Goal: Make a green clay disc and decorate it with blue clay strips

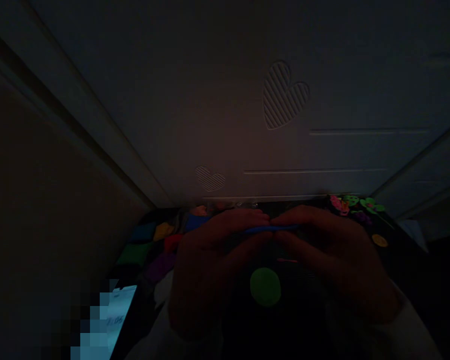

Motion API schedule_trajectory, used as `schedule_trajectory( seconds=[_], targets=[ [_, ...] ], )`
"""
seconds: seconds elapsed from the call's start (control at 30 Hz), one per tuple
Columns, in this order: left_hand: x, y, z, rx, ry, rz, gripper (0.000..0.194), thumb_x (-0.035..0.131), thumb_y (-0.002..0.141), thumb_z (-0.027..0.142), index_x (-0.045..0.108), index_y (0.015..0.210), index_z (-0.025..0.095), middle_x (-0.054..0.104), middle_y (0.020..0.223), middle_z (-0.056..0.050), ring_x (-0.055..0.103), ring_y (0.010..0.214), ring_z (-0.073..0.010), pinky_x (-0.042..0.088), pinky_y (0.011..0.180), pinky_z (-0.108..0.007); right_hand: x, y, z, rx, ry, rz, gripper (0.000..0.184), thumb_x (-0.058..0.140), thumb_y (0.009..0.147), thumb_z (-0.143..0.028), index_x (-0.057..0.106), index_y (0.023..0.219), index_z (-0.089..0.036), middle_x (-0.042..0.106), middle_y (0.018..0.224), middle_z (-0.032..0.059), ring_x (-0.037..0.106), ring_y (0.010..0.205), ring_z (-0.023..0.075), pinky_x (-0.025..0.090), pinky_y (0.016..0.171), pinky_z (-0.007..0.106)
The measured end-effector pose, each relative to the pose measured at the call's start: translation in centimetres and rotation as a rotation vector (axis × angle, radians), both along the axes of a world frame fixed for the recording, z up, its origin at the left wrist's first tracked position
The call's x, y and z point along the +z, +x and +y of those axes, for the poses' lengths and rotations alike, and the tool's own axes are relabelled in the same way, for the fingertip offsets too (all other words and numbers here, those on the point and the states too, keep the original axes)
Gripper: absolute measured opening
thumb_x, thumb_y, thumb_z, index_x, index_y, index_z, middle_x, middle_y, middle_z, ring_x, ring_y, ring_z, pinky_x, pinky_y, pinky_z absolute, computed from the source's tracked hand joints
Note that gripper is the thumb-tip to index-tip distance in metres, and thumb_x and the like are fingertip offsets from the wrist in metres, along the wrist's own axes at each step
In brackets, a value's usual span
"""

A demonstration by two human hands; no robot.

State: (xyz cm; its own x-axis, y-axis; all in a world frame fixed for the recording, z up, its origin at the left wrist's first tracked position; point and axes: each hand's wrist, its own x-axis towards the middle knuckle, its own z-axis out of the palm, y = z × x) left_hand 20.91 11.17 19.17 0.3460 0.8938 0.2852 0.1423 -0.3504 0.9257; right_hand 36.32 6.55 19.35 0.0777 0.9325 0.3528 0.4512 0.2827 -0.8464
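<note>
In dim light I hold a thin, flat blue piece of modelling clay [272, 228], seen edge-on, between both hands above the table. My left hand [217, 260] pinches its left end between thumb and fingers. On the other end my right hand [330, 255] has the same kind of pinch, and the fingertips of both hands meet near the middle. Below them a round, flat green disc [265, 286] lies on the dark surface. A small thin pink tool or strip [287, 260] is just behind the disc, too dark to make out fully.
Coloured clay lumps or packs, among them green [135, 254], red [173, 243] and purple [160, 267], lie at the left. A lit phone screen [122, 312] is at the lower left. Green flower shapes [371, 205] and a yellow disc [379, 240] lie right, before a heart-patterned panel [225, 110].
</note>
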Motion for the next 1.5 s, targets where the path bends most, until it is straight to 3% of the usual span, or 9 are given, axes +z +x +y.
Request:
schedule_trajectory(
  seconds=[0.23,0.37,0.6,0.7,0.83,1.0,1.23,1.5],
  targets=[
    [-0.25,-0.22,-0.20,-0.013,0.024,0.026,0.018,0.064,0.070,0.027,0.064,0.087,0.029,0.066,0.092,0.007,0.059,0.090,-0.0092,0.045,0.081,-0.017,0.15,0.03,-0.30,-0.005,0.032,-0.035,0.014,0.060,0.073,-0.021,0.062,0.085,-0.027,0.065,0.078,-0.0067,0.059,0.070,0.0068,0.047,0.063,0.016],
    [-0.16,-0.05,-0.31,-0.010,0.041,-0.017,0.009,0.063,0.071,0.023,0.066,0.078,0.027,0.066,0.090,0.006,0.058,0.091,-0.0086,0.043,0.084,-0.015,0.16,-0.12,-0.21,-0.009,0.022,-0.007,0.013,0.060,0.073,-0.023,0.062,0.086,-0.027,0.065,0.081,-0.0043,0.060,0.073,0.0097,0.048,0.065,0.019],
    [-0.30,0.30,-0.59,0.077,-0.063,-0.066,0.025,0.064,0.070,0.025,0.061,0.093,0.034,0.066,0.087,0.007,0.061,0.079,-0.0100,0.048,0.069,-0.018,0.04,-0.17,-0.25,-0.017,-0.036,0.145,0.015,0.060,0.073,-0.025,0.061,0.088,-0.026,0.065,0.080,-0.0026,0.060,0.067,0.0106,0.048,0.059,0.021],
    [-0.48,-0.02,-0.62,0.096,-0.008,0.029,0.018,0.062,0.072,0.028,0.063,0.088,0.035,0.066,0.086,0.008,0.061,0.077,-0.0099,0.047,0.067,-0.018,0.06,-0.09,-0.26,0.004,-0.052,0.220,0.015,0.061,0.073,-0.024,0.061,0.088,-0.027,0.065,0.079,-0.0038,0.061,0.069,0.0102,0.048,0.061,0.021],
    [-0.51,-0.39,-0.47,0.025,0.116,0.145,0.028,0.066,0.067,0.030,0.059,0.094,0.036,0.064,0.094,0.007,0.059,0.085,-0.0118,0.046,0.076,-0.021,0.03,0.07,-0.13,0.034,-0.071,0.276,0.013,0.061,0.072,-0.023,0.061,0.085,-0.027,0.065,0.078,-0.0044,0.061,0.069,0.0096,0.048,0.061,0.020],
    [-0.31,-0.23,-0.27,0.032,0.314,0.257,0.028,0.065,0.068,0.028,0.060,0.095,0.031,0.062,0.095,0.002,0.056,0.089,-0.0148,0.044,0.085,-0.027,-0.15,0.27,-0.08,0.081,-0.125,0.331,0.014,0.061,0.072,-0.024,0.061,0.086,-0.027,0.066,0.078,-0.0045,0.062,0.070,0.0103,0.050,0.062,0.021],
    [-0.24,-0.14,-0.29,0.013,0.346,0.228,0.025,0.065,0.068,0.022,0.063,0.091,0.028,0.062,0.094,0.000,0.057,0.089,-0.0147,0.045,0.081,-0.025,-0.27,0.28,-0.20,0.090,-0.152,0.321,0.014,0.061,0.072,-0.025,0.061,0.086,-0.025,0.066,0.078,-0.0031,0.062,0.069,0.0104,0.051,0.063,0.022],
    [-0.32,-0.39,-0.28,0.061,0.347,0.284,0.026,0.064,0.069,0.028,0.057,0.094,0.029,0.061,0.094,0.002,0.056,0.087,-0.0135,0.044,0.083,-0.025,-0.05,0.29,-0.23,0.064,-0.134,0.306,0.013,0.061,0.072,-0.026,0.062,0.086,-0.025,0.065,0.076,-0.0022,0.062,0.067,0.0105,0.051,0.059,0.020]
  ],
)
